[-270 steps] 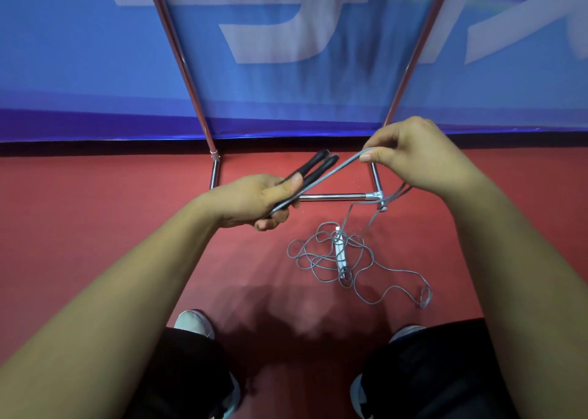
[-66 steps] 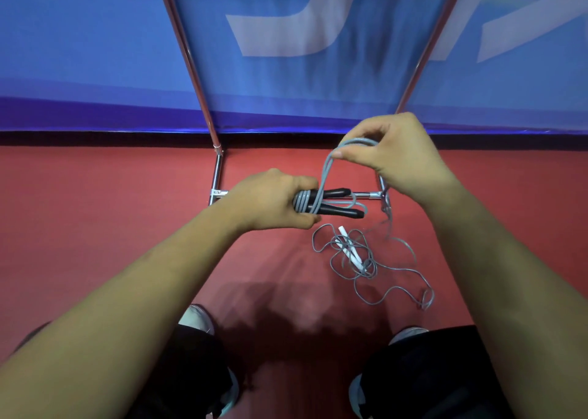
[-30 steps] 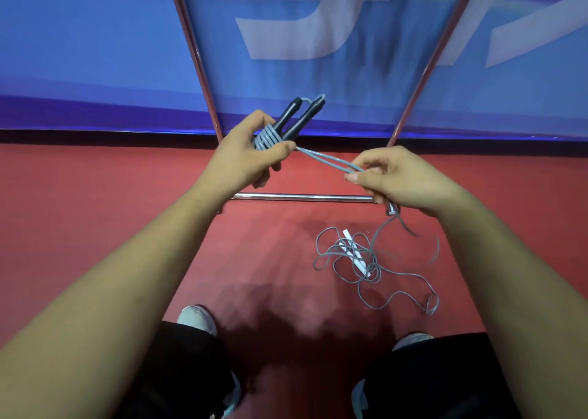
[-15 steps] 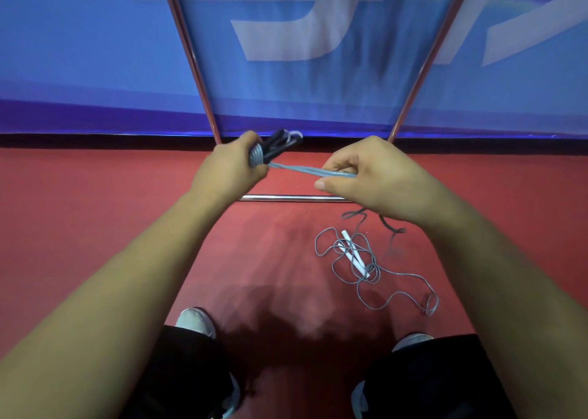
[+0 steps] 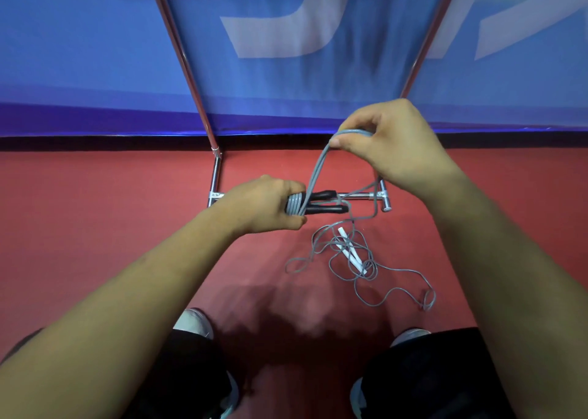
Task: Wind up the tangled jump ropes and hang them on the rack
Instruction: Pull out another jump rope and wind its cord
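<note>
Partway: left hand (image 5: 264, 203) grips black handles (image 5: 327, 209), several coils (image 5: 294, 205) wound on; right hand (image 5: 393, 146), at 1 o'clock, pinches a rope loop (image 5: 318, 164). White-handled rope (image 5: 350, 253) lies tangled at 5 o'clock. Nothing seen hung on rack (image 5: 191, 78).

Blk trousers (image 5: 423, 377), 2 white shoes (image 5: 194, 323), 2 forearms (image 5: 127, 291) bare.

The black handles (image 5: 327, 209) carry coils of grey cord (image 5: 294, 204). At 5 o'clock from them, a grey rope (image 5: 366, 266) with white handles (image 5: 350, 253) lies on the red floor (image 5: 95, 227). At 12 o'clock the banner (image 5: 79, 53) is blue with pale lettering and a violet lower band; the rack (image 5: 186, 65) is silver, trousers (image 5: 420, 380) black, shoes (image 5: 194, 320) white
</note>
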Tool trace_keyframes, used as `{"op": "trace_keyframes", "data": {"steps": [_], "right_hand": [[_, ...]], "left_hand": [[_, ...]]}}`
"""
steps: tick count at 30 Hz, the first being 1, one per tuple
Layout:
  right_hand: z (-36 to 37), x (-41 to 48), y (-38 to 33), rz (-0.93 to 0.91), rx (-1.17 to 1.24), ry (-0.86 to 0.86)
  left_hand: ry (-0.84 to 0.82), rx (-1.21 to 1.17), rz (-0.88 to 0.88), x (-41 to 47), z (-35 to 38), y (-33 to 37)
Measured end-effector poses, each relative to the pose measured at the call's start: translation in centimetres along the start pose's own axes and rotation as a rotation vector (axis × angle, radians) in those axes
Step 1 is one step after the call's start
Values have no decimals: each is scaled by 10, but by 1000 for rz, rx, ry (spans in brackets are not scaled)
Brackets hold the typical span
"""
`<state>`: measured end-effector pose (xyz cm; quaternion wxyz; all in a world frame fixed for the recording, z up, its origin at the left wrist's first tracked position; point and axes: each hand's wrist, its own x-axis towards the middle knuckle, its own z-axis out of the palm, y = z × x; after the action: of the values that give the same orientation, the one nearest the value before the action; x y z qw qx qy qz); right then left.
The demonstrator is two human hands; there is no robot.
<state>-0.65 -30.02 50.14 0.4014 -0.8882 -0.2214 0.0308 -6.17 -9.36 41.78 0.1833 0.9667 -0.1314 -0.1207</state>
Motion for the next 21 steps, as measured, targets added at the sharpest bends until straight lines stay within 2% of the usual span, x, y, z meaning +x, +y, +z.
{"op": "trace_keyframes", "data": {"steps": [4, 7, 9, 11, 14, 17, 19, 21], "right_hand": [[3, 5, 18, 22, 23, 55], [7, 8, 35, 80, 120, 51], [10, 8, 46, 115, 182, -29], [13, 7, 51, 119, 156, -113], [17, 6, 48, 136, 189, -222], [22, 3, 43, 159, 291, -298], [24, 3, 40, 159, 328, -290], [22, 3, 37, 117, 259, -235]], "left_hand": [[-89, -188, 197, -9, -7, 12], [-75, -534, 244, -14, -11, 18], [-14, -779, 227, -18, -14, 20], [94, -917, 204, -19, -17, 20], [269, -1047, 113, -17, -25, 16], [343, -1139, 67, -15, -31, 10], [377, -1155, 31, -14, -35, 9], [407, -1149, -33, -14, -39, 6]]}}
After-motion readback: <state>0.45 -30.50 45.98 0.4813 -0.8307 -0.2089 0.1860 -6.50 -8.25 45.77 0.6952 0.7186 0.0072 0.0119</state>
